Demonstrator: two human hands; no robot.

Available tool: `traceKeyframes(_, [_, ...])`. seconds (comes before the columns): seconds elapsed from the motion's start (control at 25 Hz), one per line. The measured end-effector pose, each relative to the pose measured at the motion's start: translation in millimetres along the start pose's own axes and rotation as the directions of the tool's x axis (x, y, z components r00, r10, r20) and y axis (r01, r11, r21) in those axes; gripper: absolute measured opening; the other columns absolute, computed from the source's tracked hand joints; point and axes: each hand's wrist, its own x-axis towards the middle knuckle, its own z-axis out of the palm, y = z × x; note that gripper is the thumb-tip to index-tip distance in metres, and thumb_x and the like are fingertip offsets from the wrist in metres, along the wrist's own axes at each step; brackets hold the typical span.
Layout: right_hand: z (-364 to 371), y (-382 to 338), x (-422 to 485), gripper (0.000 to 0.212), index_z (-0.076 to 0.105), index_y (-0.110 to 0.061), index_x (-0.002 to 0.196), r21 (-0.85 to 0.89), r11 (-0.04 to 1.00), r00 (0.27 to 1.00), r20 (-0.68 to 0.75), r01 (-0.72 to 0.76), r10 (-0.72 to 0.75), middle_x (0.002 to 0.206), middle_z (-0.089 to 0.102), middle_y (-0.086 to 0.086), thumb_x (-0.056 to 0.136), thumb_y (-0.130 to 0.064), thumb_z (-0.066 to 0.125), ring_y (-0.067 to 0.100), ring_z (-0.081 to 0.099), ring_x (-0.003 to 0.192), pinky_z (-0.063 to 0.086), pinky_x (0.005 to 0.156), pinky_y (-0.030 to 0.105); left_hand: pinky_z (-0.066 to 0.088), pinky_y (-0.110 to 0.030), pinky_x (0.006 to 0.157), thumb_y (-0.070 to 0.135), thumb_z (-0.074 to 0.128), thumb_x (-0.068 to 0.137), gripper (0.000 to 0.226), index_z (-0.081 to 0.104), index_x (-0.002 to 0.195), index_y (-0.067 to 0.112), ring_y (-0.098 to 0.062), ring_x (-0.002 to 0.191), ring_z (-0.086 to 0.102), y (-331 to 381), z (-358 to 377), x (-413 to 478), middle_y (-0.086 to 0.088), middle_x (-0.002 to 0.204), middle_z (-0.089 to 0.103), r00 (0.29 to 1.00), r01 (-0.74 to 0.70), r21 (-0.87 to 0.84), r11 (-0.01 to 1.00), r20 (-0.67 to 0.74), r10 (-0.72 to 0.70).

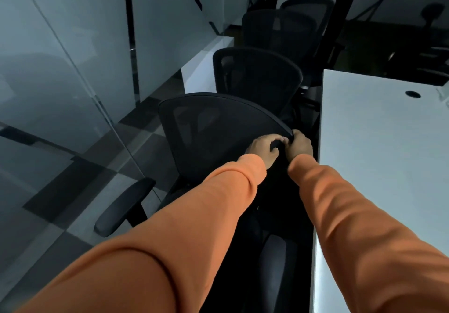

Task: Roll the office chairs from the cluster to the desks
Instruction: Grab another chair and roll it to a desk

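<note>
A black mesh-backed office chair [209, 130] stands right in front of me, its back towards me and its left armrest [124, 207] sticking out low on the left. My left hand [263, 148] and my right hand [300, 145] both grip the right end of the backrest's top edge, fingers curled over the rim, close together. Orange sleeves cover both arms. The chair's seat and base are hidden under my arms. A white desk [379, 142] runs along the chair's right side.
More black chairs stand in a row beyond: a second chair [257, 74], then a third chair [279, 28]. Frosted glass partitions [73, 45] line the left. Checkered grey floor tiles [80, 184] lie between the glass and the chairs. The desk has a cable hole [412, 94].
</note>
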Motion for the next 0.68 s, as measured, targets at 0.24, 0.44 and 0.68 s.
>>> traceKeyframes(0.24, [-14,26,-42,0.027,0.052,-0.007,0.117,-0.025,0.996,0.994,-0.068,-0.084,0.083,0.101,0.064,0.018,0.099,-0.026,0.051,0.037,0.06,0.096,0.04,0.074,0.034,0.039,-0.036,0.109,0.012,0.052,0.097,0.046,0.05,0.143,0.017,-0.02,0.138,0.04,23,30,2,0.005,0.159,0.028,0.998,0.048,0.034,0.998,0.039,-0.05])
traceKeyframes(0.44, [-34,49,-112,0.022,0.042,-0.008,0.111,-0.035,0.993,0.988,-0.112,-0.11,0.106,0.087,0.056,0.014,0.1,-0.026,0.049,0.032,0.051,0.075,0.036,0.067,0.033,0.032,-0.041,0.113,0.025,0.054,0.099,0.055,0.037,0.149,0.014,-0.028,0.143,0.031,44,44,-31,-0.006,0.16,0.026,0.986,0.073,0.053,0.996,0.149,-0.08])
traceKeyframes(0.68, [-50,59,-225,0.016,0.034,-0.01,0.104,-0.054,0.97,0.96,-0.166,-0.237,0.225,0.081,0.056,0.016,0.1,-0.022,0.044,0.032,0.053,0.07,0.039,0.061,0.034,0.036,-0.044,0.11,0.028,0.056,0.097,0.056,0.038,0.147,0.011,-0.03,0.135,0.041,65,49,-127,-0.01,0.149,0.042,0.913,-0.085,0.013,0.996,0.401,0.073])
